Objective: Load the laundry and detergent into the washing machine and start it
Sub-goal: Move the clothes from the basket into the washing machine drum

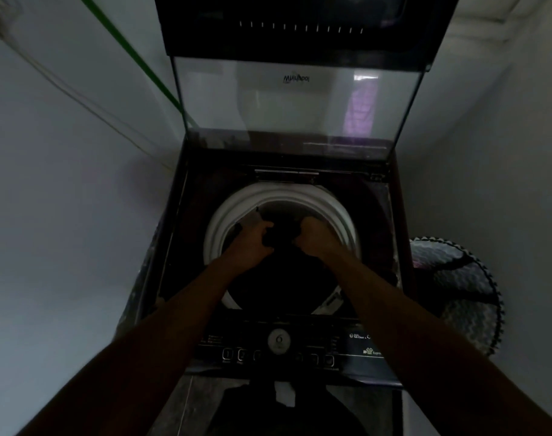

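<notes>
A dark top-loading washing machine (pixel 375 196) stands in front of me with its glass lid (pixel 300 102) raised upright. Both my arms reach into the white-rimmed drum (pixel 237 209). My left hand (pixel 252 240) and my right hand (pixel 315 237) each grip a bunch of a dark garment (pixel 282 234) held between them over the drum's mouth. The drum's inside is too dark to make out. The control panel (pixel 279 344) with a round display and a row of buttons runs along the near edge.
White walls close in on both sides. A green line (pixel 133 55) and a pale cord run down the left wall. A patterned basket (pixel 457 291) sits to the machine's right. Dark cloth with a white tag (pixel 284 394) hangs below the panel.
</notes>
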Demonstrator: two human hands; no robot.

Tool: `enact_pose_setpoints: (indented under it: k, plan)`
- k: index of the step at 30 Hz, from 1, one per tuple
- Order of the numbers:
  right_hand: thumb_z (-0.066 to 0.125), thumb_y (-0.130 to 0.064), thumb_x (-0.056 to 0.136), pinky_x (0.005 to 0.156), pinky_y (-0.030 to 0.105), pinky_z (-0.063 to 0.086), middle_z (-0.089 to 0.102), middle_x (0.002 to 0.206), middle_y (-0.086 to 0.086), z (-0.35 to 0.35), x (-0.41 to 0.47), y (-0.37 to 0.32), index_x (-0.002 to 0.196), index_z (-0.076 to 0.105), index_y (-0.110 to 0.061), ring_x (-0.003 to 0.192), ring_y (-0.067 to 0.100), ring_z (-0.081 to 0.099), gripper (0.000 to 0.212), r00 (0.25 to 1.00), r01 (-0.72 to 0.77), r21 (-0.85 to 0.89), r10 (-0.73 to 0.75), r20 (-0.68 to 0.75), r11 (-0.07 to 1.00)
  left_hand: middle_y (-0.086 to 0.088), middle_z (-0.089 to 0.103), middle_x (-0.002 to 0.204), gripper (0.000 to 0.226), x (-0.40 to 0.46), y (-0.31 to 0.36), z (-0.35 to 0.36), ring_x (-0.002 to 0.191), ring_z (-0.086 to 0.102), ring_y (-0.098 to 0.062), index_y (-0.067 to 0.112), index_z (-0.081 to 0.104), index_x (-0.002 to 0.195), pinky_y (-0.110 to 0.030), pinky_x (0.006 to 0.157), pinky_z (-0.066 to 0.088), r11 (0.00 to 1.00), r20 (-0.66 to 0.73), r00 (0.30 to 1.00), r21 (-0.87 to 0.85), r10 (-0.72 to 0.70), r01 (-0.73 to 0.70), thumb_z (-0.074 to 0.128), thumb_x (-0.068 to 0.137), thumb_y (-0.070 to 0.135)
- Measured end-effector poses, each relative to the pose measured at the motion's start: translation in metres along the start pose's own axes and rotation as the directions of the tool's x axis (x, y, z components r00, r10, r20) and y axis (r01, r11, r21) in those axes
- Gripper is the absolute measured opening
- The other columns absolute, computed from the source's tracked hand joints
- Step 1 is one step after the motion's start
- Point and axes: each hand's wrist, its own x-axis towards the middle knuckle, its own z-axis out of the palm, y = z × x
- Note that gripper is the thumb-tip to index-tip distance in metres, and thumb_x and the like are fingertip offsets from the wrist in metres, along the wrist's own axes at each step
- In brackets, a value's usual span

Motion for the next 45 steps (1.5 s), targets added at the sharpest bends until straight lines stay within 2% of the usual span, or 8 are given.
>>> enact_pose_setpoints:
  k: [6, 13, 19, 22, 27, 35, 40, 45]
  plan:
    - [0.058, -0.003, 0.083, 0.054, 0.027, 0.036, 0.043, 0.055, -0.001, -0.004, -0.002, 0.009, 0.048, 0.033, -0.015, 0.056, 0.016, 0.046, 0.045, 0.998, 0.029, 0.036, -0.026, -0.063, 0.999, -0.005, 0.051, 0.126, 0.058, 0.014, 0.002, 0.015, 0.115, 0.053, -0.021, 0.019, 0.044, 0.139, -0.041, 0.095, 0.05, 1.0, -0.025, 1.0, 0.014, -0.015, 0.015, 0.067, 0.086, 0.009]
    - [0.055, -0.002, 0.084, 0.059, 0.036, 0.041, 0.056, 0.063, 0.013, -0.028, -0.015, 0.02, 0.058, 0.053, -0.002, 0.058, 0.016, 0.047, 0.025, 0.982, 0.046, 0.081, -0.03, -0.188, 0.996, -0.006, 0.053, 0.12, 0.051, 0.027, 0.026, 0.036, 0.105, 0.058, -0.023, 0.024, 0.052, 0.131, -0.044, 0.096, 0.05, 0.991, -0.059, 0.994, 0.094, 0.096, -0.09, 0.068, 0.083, 0.014]
    - [0.054, -0.006, 0.088, 0.076, 0.037, 0.052, 0.069, 0.089, 0.021, -0.061, -0.031, 0.04, 0.083, 0.065, 0.007, 0.084, 0.033, 0.065, 0.018, 0.945, -0.003, 0.122, 0.043, -0.324, 0.992, -0.008, 0.059, 0.117, 0.039, 0.037, 0.067, 0.06, 0.109, 0.057, -0.021, 0.014, 0.058, 0.125, -0.035, 0.1, 0.045, 0.98, -0.097, 0.981, 0.119, 0.169, -0.157, 0.061, 0.087, 0.006]
    - [0.058, -0.008, 0.086, 0.087, 0.032, 0.044, 0.067, 0.111, 0.018, -0.085, -0.049, 0.057, 0.109, 0.063, -0.001, 0.105, 0.032, 0.061, 0.024, 0.885, -0.042, 0.224, 0.141, -0.443, 0.974, -0.011, 0.064, 0.116, 0.034, 0.043, 0.09, 0.08, 0.104, 0.061, -0.023, 0.009, 0.062, 0.121, -0.029, 0.093, 0.045, 0.963, -0.132, 0.96, 0.147, 0.247, -0.227, 0.059, 0.087, 0.006]
    - [0.056, -0.01, 0.084, 0.082, 0.033, 0.045, 0.065, 0.108, 0.014, -0.115, -0.075, 0.105, 0.109, 0.058, -0.006, 0.103, 0.03, 0.061, 0.025, 0.775, -0.091, 0.427, 0.333, -0.537, 0.9, -0.011, 0.064, 0.118, 0.037, 0.047, 0.127, 0.136, 0.11, 0.055, -0.024, 0.01, 0.063, 0.122, -0.037, 0.102, 0.038, 0.822, -0.129, 0.834, 0.3, 0.537, -0.483, 0.053, 0.09, 0.025]
    - [0.056, -0.011, 0.09, 0.093, 0.032, 0.041, 0.065, 0.115, 0.021, -0.109, -0.101, 0.237, 0.112, 0.063, 0.004, 0.11, 0.032, 0.059, 0.028, 0.792, -0.311, 0.493, 0.508, -0.338, 0.812, 0.001, 0.064, 0.112, 0.027, 0.06, 0.193, 0.226, 0.104, 0.052, -0.023, 0.02, 0.068, 0.111, -0.037, 0.084, 0.037, 0.496, 0.09, 0.619, 0.515, 0.78, -0.699, 0.055, 0.09, 0.031]
    - [0.051, -0.017, 0.094, 0.074, 0.026, 0.04, 0.066, 0.104, 0.017, -0.098, -0.112, 0.308, 0.094, 0.063, -0.009, 0.097, 0.03, 0.062, 0.014, 0.77, -0.425, 0.479, 0.584, -0.255, 0.768, -0.01, 0.067, 0.104, 0.039, 0.102, 0.227, 0.276, 0.096, 0.06, -0.031, 0.014, 0.07, 0.106, -0.044, 0.085, 0.049, 0.576, 0.415, 0.738, 0.461, 0.532, -0.674, 0.053, 0.076, 0.033]
    - [0.049, -0.016, 0.095, 0.081, 0.035, 0.049, 0.067, 0.106, 0.024, -0.07, -0.091, 0.37, 0.087, 0.065, -0.006, 0.099, 0.036, 0.063, 0.02, 0.726, -0.538, 0.462, 0.666, -0.171, 0.705, -0.017, 0.069, 0.11, 0.025, 0.139, 0.223, 0.332, 0.103, 0.065, -0.032, -0.001, 0.072, 0.097, -0.039, 0.092, 0.049, 0.655, 0.627, 0.738, 0.451, 0.251, -0.606, 0.056, 0.084, 0.013]
